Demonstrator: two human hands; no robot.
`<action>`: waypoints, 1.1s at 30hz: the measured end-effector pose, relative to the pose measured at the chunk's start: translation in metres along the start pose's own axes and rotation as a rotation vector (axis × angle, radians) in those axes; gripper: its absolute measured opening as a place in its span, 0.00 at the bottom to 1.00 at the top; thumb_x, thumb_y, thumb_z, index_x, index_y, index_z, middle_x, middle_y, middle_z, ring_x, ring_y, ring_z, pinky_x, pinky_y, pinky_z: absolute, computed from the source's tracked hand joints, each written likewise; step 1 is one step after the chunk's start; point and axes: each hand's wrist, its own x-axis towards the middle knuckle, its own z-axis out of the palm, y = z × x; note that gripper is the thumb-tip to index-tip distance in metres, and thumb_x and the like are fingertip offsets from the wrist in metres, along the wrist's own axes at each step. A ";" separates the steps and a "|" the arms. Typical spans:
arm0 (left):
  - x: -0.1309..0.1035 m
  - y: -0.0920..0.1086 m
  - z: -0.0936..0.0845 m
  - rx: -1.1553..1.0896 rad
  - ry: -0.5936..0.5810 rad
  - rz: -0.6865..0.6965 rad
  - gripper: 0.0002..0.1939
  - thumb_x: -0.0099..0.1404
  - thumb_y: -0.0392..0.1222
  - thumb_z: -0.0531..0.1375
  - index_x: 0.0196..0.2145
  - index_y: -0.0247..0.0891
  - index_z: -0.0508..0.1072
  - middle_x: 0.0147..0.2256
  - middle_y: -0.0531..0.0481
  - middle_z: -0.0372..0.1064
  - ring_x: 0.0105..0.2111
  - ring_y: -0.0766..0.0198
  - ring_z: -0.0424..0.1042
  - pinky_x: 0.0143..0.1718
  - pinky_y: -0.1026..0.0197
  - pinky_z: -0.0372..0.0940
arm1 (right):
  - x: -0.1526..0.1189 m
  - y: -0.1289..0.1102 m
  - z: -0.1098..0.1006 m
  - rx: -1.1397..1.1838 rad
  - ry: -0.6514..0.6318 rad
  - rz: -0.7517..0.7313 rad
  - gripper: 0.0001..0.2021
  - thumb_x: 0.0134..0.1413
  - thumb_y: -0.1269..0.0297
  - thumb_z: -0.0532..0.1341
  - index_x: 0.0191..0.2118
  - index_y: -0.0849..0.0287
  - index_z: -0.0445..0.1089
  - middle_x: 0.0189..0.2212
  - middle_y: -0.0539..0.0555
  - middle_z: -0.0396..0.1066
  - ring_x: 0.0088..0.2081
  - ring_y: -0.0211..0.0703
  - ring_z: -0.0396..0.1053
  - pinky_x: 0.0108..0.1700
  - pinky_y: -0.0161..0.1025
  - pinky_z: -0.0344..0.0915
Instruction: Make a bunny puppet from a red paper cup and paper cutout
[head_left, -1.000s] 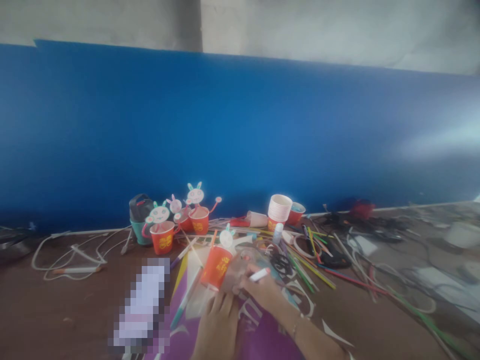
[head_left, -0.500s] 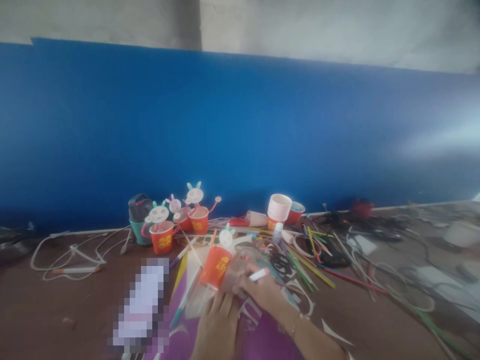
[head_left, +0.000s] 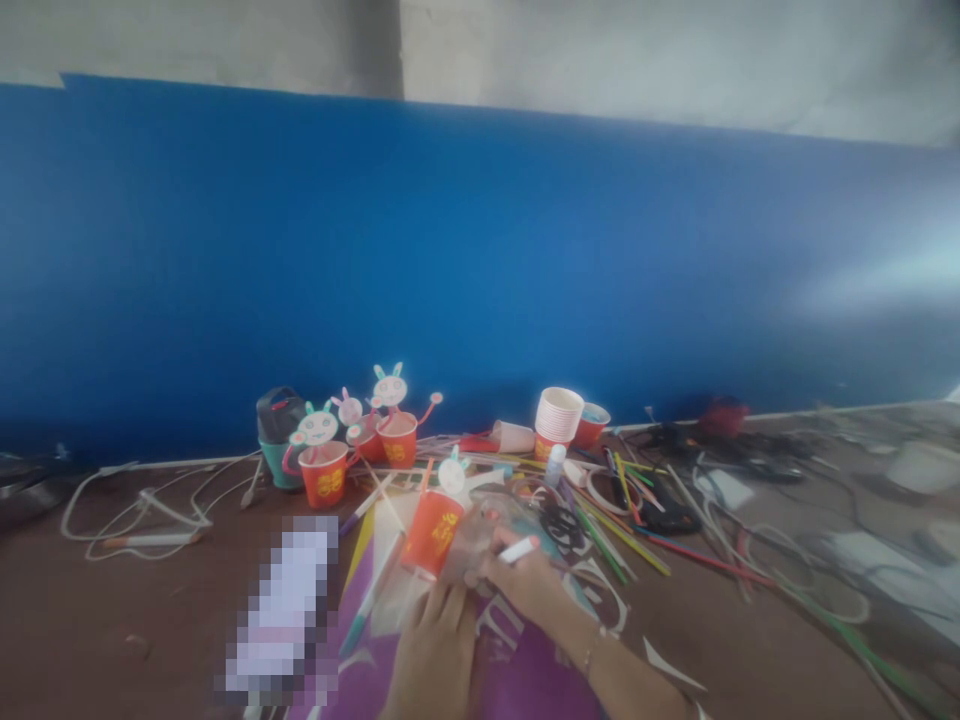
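In my right hand (head_left: 514,575) is a white marker (head_left: 519,549) with an orange-red end, held like a pen over the purple printed sheet (head_left: 525,665). My left hand (head_left: 439,625) lies flat on that sheet, fingers stretched forward, just in front of a tilted orange paper cup (head_left: 433,533). What lies under the right fingertips is blurred. A white rabbit-head cutout (head_left: 452,472) with green ears sits just beyond the cup. To the left of my left hand rests a marker with a teal end (head_left: 360,622).
Cups with rabbit heads and arms, such as one orange cup (head_left: 324,478), stand at the back left near a teal container (head_left: 281,465). A stack of paper cups (head_left: 559,415), a glue stick (head_left: 555,462), coloured sticks (head_left: 626,535) and cables lie rightward. The blue wall (head_left: 480,250) closes the back.
Almost nothing differs. Both hands keep their places, with the marker held in the right one.
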 end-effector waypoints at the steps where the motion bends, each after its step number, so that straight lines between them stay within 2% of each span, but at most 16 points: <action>1: 0.000 0.000 0.000 -0.003 0.000 0.001 0.13 0.63 0.38 0.56 0.45 0.39 0.74 0.44 0.48 0.74 0.45 0.56 0.69 0.47 0.56 0.62 | 0.000 0.000 0.000 0.003 -0.008 0.001 0.07 0.46 0.64 0.52 0.22 0.55 0.54 0.16 0.43 0.52 0.22 0.36 0.53 0.26 0.34 0.52; 9: 0.001 -0.001 0.003 -0.051 0.004 -0.015 0.14 0.63 0.40 0.56 0.45 0.40 0.74 0.43 0.48 0.74 0.43 0.56 0.69 0.45 0.56 0.63 | -0.002 -0.002 0.000 0.027 -0.039 0.023 0.06 0.45 0.66 0.53 0.22 0.56 0.55 0.16 0.43 0.52 0.21 0.34 0.52 0.24 0.32 0.51; 15: -0.001 0.000 0.008 -0.049 0.065 -0.029 0.14 0.61 0.39 0.56 0.44 0.39 0.74 0.41 0.49 0.74 0.42 0.56 0.69 0.44 0.55 0.63 | -0.001 0.000 0.000 0.015 -0.035 -0.003 0.07 0.46 0.66 0.54 0.22 0.56 0.55 0.17 0.43 0.53 0.22 0.34 0.54 0.25 0.31 0.52; 25: 0.001 0.000 0.000 -0.046 0.081 -0.005 0.12 0.61 0.39 0.58 0.43 0.39 0.75 0.43 0.49 0.74 0.42 0.57 0.70 0.45 0.57 0.63 | 0.000 -0.003 0.000 0.017 0.002 0.015 0.07 0.47 0.63 0.52 0.22 0.55 0.54 0.17 0.44 0.53 0.23 0.37 0.53 0.25 0.33 0.52; 33: 0.000 0.000 0.001 -0.011 0.020 -0.007 0.14 0.63 0.39 0.55 0.45 0.39 0.74 0.43 0.48 0.74 0.44 0.56 0.69 0.47 0.56 0.63 | 0.000 0.001 0.000 0.024 -0.025 0.012 0.07 0.47 0.64 0.54 0.23 0.56 0.56 0.16 0.43 0.55 0.22 0.35 0.55 0.25 0.33 0.53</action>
